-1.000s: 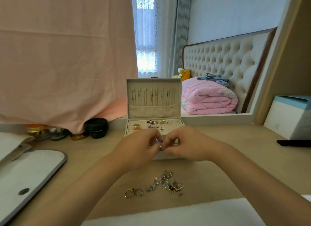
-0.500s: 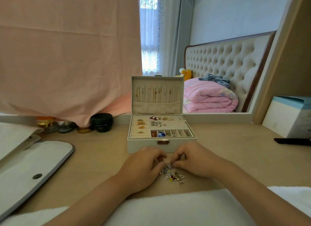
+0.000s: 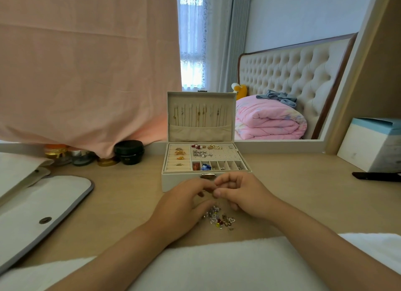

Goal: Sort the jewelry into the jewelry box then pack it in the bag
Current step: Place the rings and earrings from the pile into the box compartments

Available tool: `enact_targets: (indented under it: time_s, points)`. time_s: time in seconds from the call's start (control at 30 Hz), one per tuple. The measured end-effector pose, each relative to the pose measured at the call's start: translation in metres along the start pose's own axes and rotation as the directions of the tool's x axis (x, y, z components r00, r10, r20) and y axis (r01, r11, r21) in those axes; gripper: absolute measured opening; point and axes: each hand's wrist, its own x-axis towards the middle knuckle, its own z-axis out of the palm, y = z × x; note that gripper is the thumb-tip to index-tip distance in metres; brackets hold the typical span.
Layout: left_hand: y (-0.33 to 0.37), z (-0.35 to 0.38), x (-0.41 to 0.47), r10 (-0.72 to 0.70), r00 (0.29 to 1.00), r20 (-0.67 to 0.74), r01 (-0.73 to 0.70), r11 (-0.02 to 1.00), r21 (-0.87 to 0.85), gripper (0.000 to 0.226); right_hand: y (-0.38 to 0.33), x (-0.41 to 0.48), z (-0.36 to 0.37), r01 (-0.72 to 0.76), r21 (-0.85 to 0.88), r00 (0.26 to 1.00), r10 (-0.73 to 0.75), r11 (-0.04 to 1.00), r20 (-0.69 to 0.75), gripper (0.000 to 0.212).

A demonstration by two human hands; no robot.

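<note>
The cream jewelry box (image 3: 173, 182) stands open at mid-desk, with necklaces hanging in its raised lid (image 3: 200, 117) and rings, earrings and beads in its compartments. Loose jewelry (image 3: 219, 218) lies in a small pile on the desk in front of it. My left hand (image 3: 182, 210) and right hand (image 3: 245, 195) meet fingertip to fingertip just above that pile, before the box's clasp. Their curled fingers pinch a tiny piece that is mostly hidden. The white bag (image 3: 43, 204) with grey trim and a snap button lies flat at the left.
Small jars and a black pot (image 3: 129, 152) line the back edge under a hanging pink cloth. A white and blue carton (image 3: 373, 145) and a black object (image 3: 377, 176) sit at the right. A white cloth (image 3: 217, 262) covers the near desk edge.
My hands came down from over the box's tray to the loose pile, then lifted slightly with fingertips together. The camera view moved closer and lower.
</note>
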Motion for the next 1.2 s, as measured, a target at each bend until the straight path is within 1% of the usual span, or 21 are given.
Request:
enact_targets:
  time_s: [0.17,0.23,0.3,0.37,0.4,0.5,0.63,0.8,0.87,0.93,1.07,1.13,1.2]
  points:
    - [-0.002,-0.002,0.003,-0.003,0.997,-0.073,-0.001,0.999,-0.047,0.022,0.002,0.0,0.004,-0.005,0.029,1.0,0.005,1.0,-0.022,0.018]
    - [-0.004,-0.002,0.003,-0.026,0.996,-0.082,0.023,0.999,-0.038,0.023,0.002,-0.001,0.001,0.034,-0.054,0.998,-0.036,0.998,-0.045,0.015]
    - [-0.007,-0.001,0.004,-0.061,0.994,-0.087,0.061,0.998,-0.001,0.028,0.004,-0.002,-0.005,0.069,-0.23,0.994,-0.086,0.971,-0.064,0.012]
    - [-0.009,-0.002,0.004,-0.09,0.993,-0.081,0.092,0.996,0.022,0.029,0.005,-0.004,-0.009,0.065,-0.403,0.996,-0.082,0.913,-0.027,0.012]
    - [-0.01,-0.002,0.005,-0.097,0.992,-0.075,0.099,0.995,0.027,0.026,0.005,-0.005,-0.011,0.056,-0.453,0.998,-0.063,0.89,-0.001,0.012]
    - [-0.009,-0.003,0.004,-0.102,0.993,-0.063,0.104,0.994,0.026,0.019,0.006,-0.005,-0.01,0.043,-0.488,0.999,-0.031,0.872,0.033,0.01]
    - [-0.007,-0.003,0.004,-0.1,0.994,-0.033,0.101,0.995,0.025,0.018,0.008,-0.004,-0.008,0.05,-0.51,0.998,-0.03,0.859,0.047,0.01]
    - [-0.002,-0.005,0.002,-0.088,0.996,-0.027,0.088,0.996,-0.004,0.017,0.006,-0.004,-0.009,0.062,-0.453,0.998,-0.044,0.889,0.049,0.008]
    - [-0.001,-0.006,0.003,-0.079,0.996,-0.036,0.077,0.997,-0.031,0.016,0.003,-0.004,-0.009,0.036,-0.343,0.999,-0.022,0.938,0.045,0.005]
    - [0.0,-0.008,0.005,-0.078,0.996,-0.044,0.075,0.995,-0.062,0.015,-0.002,-0.001,-0.01,0.057,-0.252,0.998,-0.049,0.966,0.04,0.003]
    - [0.002,-0.012,0.015,-0.072,0.993,-0.093,0.061,0.992,-0.114,0.018,-0.017,0.01,-0.012,0.103,-0.142,0.994,-0.108,0.985,-0.03,0.003]
    - [0.002,-0.015,0.026,-0.076,0.99,-0.121,0.06,0.989,-0.136,0.02,-0.024,0.019,-0.016,0.098,-0.115,0.991,-0.107,0.989,-0.075,0.003]
    - [0.002,-0.02,0.04,-0.076,0.987,-0.14,0.055,0.988,-0.145,0.017,-0.029,0.032,-0.022,0.085,-0.085,0.991,-0.094,0.993,-0.1,0.005]
